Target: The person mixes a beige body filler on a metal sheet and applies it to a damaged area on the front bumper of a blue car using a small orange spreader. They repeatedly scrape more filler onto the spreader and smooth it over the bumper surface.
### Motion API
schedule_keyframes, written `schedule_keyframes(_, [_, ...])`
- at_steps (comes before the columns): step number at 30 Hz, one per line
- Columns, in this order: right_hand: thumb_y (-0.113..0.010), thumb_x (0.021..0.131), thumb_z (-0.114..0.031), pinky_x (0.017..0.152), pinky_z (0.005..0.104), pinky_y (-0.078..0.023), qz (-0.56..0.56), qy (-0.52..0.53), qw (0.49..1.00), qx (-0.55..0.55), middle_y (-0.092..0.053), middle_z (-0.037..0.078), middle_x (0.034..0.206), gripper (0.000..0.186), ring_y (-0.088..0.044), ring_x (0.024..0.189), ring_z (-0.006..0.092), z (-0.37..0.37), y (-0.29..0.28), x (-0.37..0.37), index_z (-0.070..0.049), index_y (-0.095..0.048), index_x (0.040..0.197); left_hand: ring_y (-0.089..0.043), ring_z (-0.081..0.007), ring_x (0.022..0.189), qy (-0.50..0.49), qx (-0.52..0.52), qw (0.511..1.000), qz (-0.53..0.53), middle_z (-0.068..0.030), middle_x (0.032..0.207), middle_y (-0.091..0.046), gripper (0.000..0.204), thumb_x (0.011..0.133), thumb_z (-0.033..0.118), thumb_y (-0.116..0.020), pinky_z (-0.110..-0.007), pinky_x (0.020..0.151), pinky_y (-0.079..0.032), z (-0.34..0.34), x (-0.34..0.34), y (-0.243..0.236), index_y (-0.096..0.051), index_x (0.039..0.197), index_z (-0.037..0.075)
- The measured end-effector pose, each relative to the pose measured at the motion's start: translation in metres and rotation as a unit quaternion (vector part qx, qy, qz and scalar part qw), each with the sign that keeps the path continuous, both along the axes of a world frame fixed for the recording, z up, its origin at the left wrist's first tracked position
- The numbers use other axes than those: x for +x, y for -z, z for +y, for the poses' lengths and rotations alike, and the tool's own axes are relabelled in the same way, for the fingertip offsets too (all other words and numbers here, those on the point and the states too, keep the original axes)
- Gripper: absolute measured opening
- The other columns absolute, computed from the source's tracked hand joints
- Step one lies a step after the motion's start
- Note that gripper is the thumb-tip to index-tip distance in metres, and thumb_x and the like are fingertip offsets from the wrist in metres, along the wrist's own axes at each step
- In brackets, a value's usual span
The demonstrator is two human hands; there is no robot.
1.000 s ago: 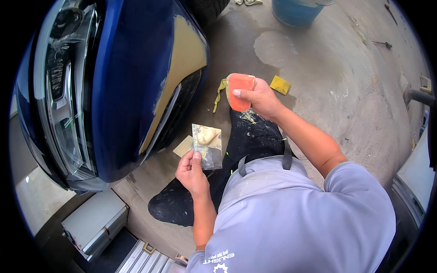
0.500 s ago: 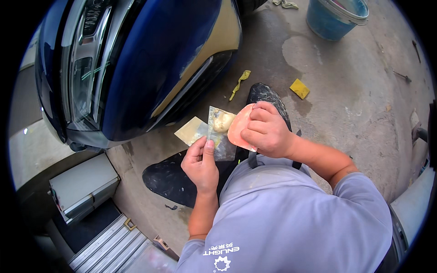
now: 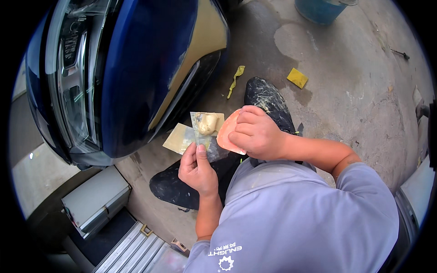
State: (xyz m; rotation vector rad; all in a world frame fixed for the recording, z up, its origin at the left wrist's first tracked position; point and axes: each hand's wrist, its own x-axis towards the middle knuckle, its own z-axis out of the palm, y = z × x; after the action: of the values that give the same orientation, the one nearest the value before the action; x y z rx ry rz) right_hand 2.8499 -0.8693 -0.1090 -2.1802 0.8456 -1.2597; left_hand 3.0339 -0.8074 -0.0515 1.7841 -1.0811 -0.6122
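My left hand (image 3: 199, 172) pinches the lower edge of a clear mixing sheet (image 3: 196, 128) between thumb and fingers. On the sheet sits a thick lump of cream-coloured putty (image 3: 208, 123). In my right hand (image 3: 259, 133) is a rounded, flat orange-pink putty spreader (image 3: 227, 132), its edge close to the right side of the putty; contact between them is hard to tell. A tan square (image 3: 176, 138) shows just beyond the sheet, partly behind it. Both hands are above my lap, between my dark-trousered knees.
A blue car's front corner (image 3: 141, 68) with a tan filler patch (image 3: 207, 34) stands to the left. On the concrete lie a yellow strip (image 3: 236, 82) and a yellow square pad (image 3: 297, 78). A blue bucket (image 3: 321, 10) is at the back; a grey cabinet (image 3: 95, 195) is lower left.
The spreader has come slightly away from the putty, which now shows more fully as a rounded heap. Both hands appear shifted a little left, and the whole view has moved.
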Motion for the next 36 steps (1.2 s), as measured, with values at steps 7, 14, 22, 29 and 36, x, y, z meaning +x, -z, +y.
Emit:
schedule_keyframes(7, [-0.071, 0.066, -0.003, 0.085, 0.0385, -0.048, 0.0, -0.07, 0.994, 0.086, -0.057, 0.004, 0.074, 0.019, -0.059, 0.08, 0.0244, 0.003, 0.017, 0.0, -0.007, -0.063, 0.083, -0.064, -0.0104, 0.08, 0.015, -0.03, 0.997, -0.065, -0.0106, 0.093, -0.072, 0.022, 0.095, 0.003, -0.066, -0.023, 0.076, -0.052, 0.003, 0.007, 0.008, -0.066, 0.111, -0.012])
schedule_keyframes(14, [-0.072, 0.088, -0.004, 0.088, 0.0316, -0.053, -0.54, -0.012, 0.666, 0.515, -0.068, 0.007, 0.104, 0.029, -0.066, 0.097, 0.0156, -0.104, 0.098, -0.032, 0.002, -0.064, 0.115, -0.066, -0.0149, 0.085, -0.014, 0.001, 0.996, 0.084, -0.0138, 0.097, -0.071, 0.023, 0.095, 0.005, -0.064, -0.027, 0.083, -0.053, 0.007, 0.023, 0.012, -0.065, 0.109, -0.013])
schedule_keyframes(22, [-0.07, 0.083, 0.002, 0.087, 0.0292, -0.053, -0.438, 0.104, 0.761, 0.468, -0.072, 0.007, 0.105, 0.03, -0.067, 0.096, 0.0139, -0.238, 0.186, -0.026, -0.001, -0.07, 0.113, -0.065, -0.0141, 0.085, 0.014, 0.093, 0.993, 0.068, -0.0133, 0.097, -0.071, 0.022, 0.095, 0.004, -0.063, -0.027, 0.082, -0.052, 0.006, 0.023, 0.027, -0.066, 0.109, -0.012])
schedule_keyframes(29, [-0.07, 0.078, 0.006, 0.086, 0.0278, -0.052, -0.396, 0.106, 0.8, 0.437, -0.074, 0.007, 0.099, 0.028, -0.067, 0.091, 0.0137, -0.276, 0.189, -0.028, -0.001, -0.075, 0.105, -0.065, -0.014, 0.084, -0.003, 0.134, 0.989, 0.06, -0.013, 0.097, -0.071, 0.021, 0.095, 0.004, -0.063, -0.027, 0.081, -0.052, 0.013, 0.035, 0.04, -0.066, 0.108, -0.012])
schedule_keyframes(36, [-0.072, 0.08, 0.0, 0.09, 0.0289, -0.051, -0.338, 0.05, 0.838, 0.426, -0.073, 0.005, 0.101, 0.028, -0.065, 0.096, 0.0134, -0.276, 0.188, -0.036, -0.001, -0.073, 0.108, -0.065, -0.0142, 0.084, 0.013, 0.15, 0.987, 0.049, -0.0126, 0.097, -0.071, 0.022, 0.095, 0.007, -0.064, -0.027, 0.082, -0.052, 0.008, 0.04, 0.047, -0.067, 0.108, -0.011])
